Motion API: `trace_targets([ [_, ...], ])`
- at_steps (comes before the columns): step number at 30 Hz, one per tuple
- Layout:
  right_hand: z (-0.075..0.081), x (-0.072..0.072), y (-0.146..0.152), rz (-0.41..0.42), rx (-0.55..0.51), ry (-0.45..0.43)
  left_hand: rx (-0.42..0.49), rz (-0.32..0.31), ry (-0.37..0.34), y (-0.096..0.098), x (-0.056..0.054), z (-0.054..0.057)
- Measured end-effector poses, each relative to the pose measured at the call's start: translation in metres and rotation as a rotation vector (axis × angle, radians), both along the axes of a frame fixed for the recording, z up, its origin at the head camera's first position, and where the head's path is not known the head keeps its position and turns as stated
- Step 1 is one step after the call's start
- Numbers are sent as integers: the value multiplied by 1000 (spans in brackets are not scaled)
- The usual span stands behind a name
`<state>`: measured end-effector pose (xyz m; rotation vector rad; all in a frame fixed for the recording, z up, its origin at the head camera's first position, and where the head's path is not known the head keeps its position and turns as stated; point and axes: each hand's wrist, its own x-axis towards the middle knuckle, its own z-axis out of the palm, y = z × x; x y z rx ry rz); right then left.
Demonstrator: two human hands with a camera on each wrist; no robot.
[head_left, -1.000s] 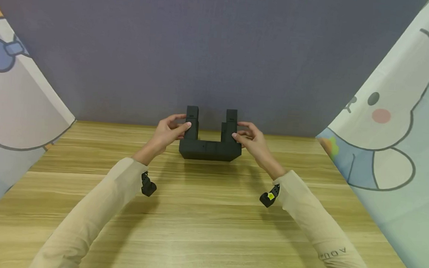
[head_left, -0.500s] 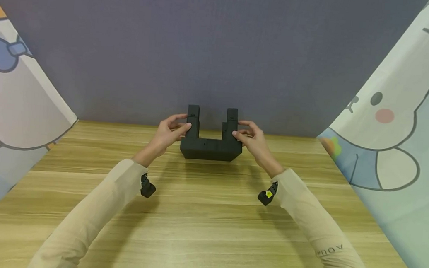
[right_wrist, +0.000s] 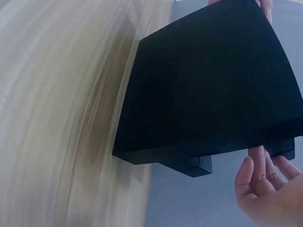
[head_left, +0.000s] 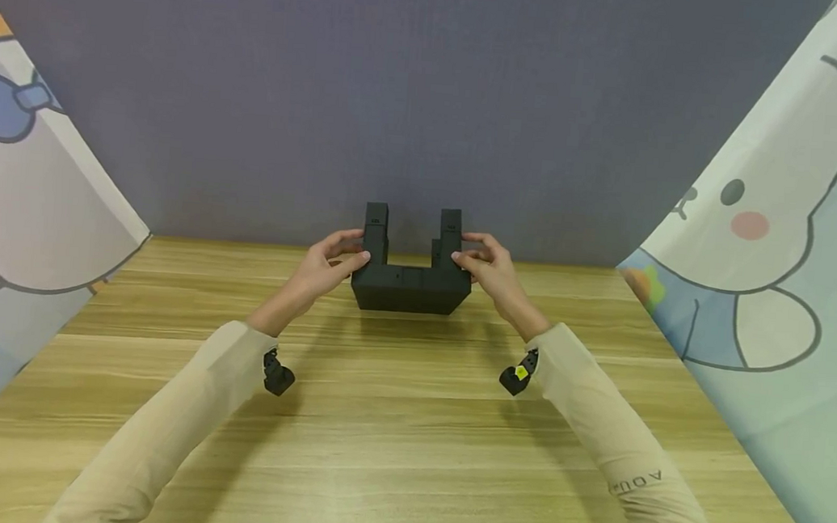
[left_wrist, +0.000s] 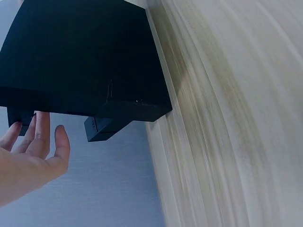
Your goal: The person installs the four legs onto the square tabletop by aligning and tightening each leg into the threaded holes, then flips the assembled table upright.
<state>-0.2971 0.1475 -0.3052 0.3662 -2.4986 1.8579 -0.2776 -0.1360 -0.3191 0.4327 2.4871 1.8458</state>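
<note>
A black U-shaped piece [head_left: 411,289] stands on the table near the back wall. It has a broad box-like front and two arms, each with a seam and small print near its end. My left hand [head_left: 319,271] holds the left arm [head_left: 375,234], thumb at its lower front edge and fingers along its outer side. On the other side my right hand [head_left: 496,275] pinches the right arm [head_left: 451,235], thumb on the corner. Both wrist views show the broad dark face [left_wrist: 80,52] close up, with fingers [right_wrist: 258,163] partly hidden behind its edge.
The wood-grain table [head_left: 399,438] stretches forward from the grey wall [head_left: 416,91]. Cartoon-printed cloths hang at the left [head_left: 21,209] and right [head_left: 777,238]. Small black wrist cameras [head_left: 279,375] hang under the cream sleeves.
My left wrist has drawn slightly back and left, and its thumb sits lower on the arm. The right hand shifts a little left. The piece's top edge appears slightly higher.
</note>
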Motion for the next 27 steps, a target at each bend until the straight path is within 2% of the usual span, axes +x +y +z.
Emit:
trace_targets([
  [8, 0, -5, -1, -13, 15, -6, -29, -6, -12, -2, -1, -2],
  [15, -3, -3, -1, -15, 10, 0, -18, 7, 23, 0, -5, -4],
  [27, -10, 4, 6, 69, 22, 115, 10, 33, -13, 1, -5, -3],
])
